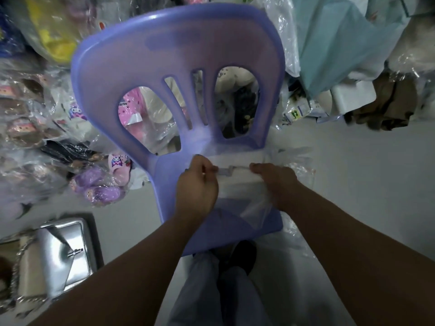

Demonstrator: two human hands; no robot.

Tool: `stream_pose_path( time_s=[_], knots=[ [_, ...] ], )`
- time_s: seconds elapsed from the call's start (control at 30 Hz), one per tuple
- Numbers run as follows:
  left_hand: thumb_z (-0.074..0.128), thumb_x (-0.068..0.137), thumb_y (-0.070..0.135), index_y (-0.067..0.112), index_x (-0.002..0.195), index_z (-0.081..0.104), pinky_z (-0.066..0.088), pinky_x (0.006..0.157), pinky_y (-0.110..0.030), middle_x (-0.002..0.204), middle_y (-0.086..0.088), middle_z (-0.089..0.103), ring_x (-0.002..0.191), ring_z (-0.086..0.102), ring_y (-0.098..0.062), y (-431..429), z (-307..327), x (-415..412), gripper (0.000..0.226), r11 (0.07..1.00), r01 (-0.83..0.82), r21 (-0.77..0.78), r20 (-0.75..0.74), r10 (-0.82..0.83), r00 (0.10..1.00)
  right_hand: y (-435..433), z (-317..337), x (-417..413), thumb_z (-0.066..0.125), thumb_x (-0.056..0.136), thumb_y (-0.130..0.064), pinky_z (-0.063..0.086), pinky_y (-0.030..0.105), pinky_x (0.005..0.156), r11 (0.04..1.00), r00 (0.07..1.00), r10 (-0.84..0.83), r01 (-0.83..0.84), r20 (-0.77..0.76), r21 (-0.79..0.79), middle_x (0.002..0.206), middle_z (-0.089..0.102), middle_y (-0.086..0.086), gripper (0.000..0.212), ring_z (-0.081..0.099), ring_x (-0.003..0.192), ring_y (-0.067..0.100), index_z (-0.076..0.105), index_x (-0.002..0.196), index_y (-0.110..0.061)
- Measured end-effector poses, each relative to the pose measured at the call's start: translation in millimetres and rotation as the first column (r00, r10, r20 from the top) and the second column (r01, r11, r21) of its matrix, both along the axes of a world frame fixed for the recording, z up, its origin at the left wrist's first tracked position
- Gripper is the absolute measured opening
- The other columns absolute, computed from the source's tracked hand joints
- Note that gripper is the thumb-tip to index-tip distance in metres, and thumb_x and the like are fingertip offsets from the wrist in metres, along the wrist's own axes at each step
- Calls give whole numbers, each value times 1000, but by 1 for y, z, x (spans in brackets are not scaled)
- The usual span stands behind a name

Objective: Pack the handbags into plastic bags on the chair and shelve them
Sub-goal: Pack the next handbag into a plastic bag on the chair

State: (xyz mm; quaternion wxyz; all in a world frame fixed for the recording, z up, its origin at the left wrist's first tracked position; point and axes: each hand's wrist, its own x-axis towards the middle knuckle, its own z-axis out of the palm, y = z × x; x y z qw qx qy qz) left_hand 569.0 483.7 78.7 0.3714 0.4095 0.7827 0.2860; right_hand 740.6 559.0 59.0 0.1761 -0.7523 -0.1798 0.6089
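A purple plastic chair stands in front of me. On its seat lies a white handbag inside a clear plastic bag. My left hand pinches the far edge of the plastic bag by the bag's small clasp. My right hand grips the same edge on the right side. A silver handbag with a chain strap lies on the floor at the lower left.
Piles of wrapped goods in plastic crowd the floor left of and behind the chair. More clear plastic bags lie to the right of the seat. A heap of cloth and packages fills the upper right. My legs show below the seat.
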Motion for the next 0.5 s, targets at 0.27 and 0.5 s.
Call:
stream_pose_path(
  time_s=[0.27,0.5],
  knots=[
    [52,79,79,23,138,52,41,109,-44,137,-4,58,126,53,-30,17,83,-21,81,853,-441,-278,36,468,883,21,111,25,82,80,-21,59,58,76,992,953,110,-87,-283,93,111,73,22,43,73,91,38,70,117,-3],
    [68,85,59,29,113,65,54,71,-26,91,12,73,69,65,-1,43,248,9,41,870,-494,-2,439,445,781,30,286,56,77,87,-19,60,51,83,945,934,86,34,-348,325,120,72,13,50,71,108,30,60,133,-9]
  ],
)
